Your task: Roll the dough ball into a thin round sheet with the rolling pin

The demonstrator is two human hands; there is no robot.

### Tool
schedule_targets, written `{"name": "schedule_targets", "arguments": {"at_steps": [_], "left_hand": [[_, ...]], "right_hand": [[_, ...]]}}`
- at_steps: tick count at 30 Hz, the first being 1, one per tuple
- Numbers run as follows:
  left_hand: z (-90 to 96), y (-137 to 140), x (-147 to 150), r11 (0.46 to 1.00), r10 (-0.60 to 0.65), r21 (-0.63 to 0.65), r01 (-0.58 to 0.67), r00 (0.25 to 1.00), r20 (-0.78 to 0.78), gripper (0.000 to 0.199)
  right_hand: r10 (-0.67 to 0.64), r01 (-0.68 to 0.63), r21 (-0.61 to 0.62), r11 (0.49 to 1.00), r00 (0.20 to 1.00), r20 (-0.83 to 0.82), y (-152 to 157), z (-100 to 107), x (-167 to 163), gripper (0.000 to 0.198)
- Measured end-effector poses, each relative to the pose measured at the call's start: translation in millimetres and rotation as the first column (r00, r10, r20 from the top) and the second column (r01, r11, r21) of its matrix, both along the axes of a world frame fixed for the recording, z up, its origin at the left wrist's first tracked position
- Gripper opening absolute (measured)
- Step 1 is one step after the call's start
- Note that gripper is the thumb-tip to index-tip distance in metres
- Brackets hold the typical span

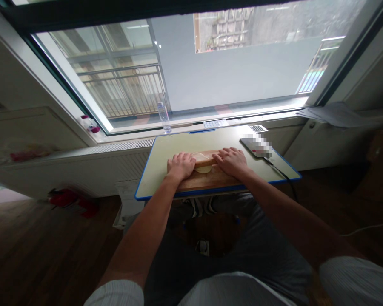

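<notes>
A wooden rolling pin (pixel 204 163) lies across a thin, pale round of dough (pixel 204 169), which shows both behind and in front of it. Beneath them is a wooden cutting board (pixel 207 182) near the front edge of a small table. My left hand (pixel 181 165) is closed over the pin's left end, and my right hand (pixel 232 160) grips its right end. The ends of the pin are hidden under my palms and fingers.
The pale table (pixel 172 144) has a blue rim. On its right lies a partly blurred flat device (pixel 255 146) with a black cable (pixel 282 173). A clear bottle (pixel 164 118) stands on the sill behind. A red fire extinguisher (pixel 67 197) is on the floor at left.
</notes>
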State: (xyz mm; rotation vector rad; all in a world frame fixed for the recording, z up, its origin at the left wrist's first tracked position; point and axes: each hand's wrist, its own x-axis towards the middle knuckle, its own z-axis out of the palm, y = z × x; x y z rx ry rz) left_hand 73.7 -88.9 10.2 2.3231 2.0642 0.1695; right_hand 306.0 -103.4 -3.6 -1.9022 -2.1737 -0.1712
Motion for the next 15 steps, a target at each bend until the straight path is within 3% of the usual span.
{"name": "schedule_targets", "arguments": {"at_steps": [15], "left_hand": [[-5.8,-10.0,-1.0,0.998,-0.012,0.066,0.01,1.0,0.023,0.057]], "right_hand": [[-0.027,0.035,0.077,0.996,0.994,-0.108,-12.6,-12.0,-0.1,0.062]]}}
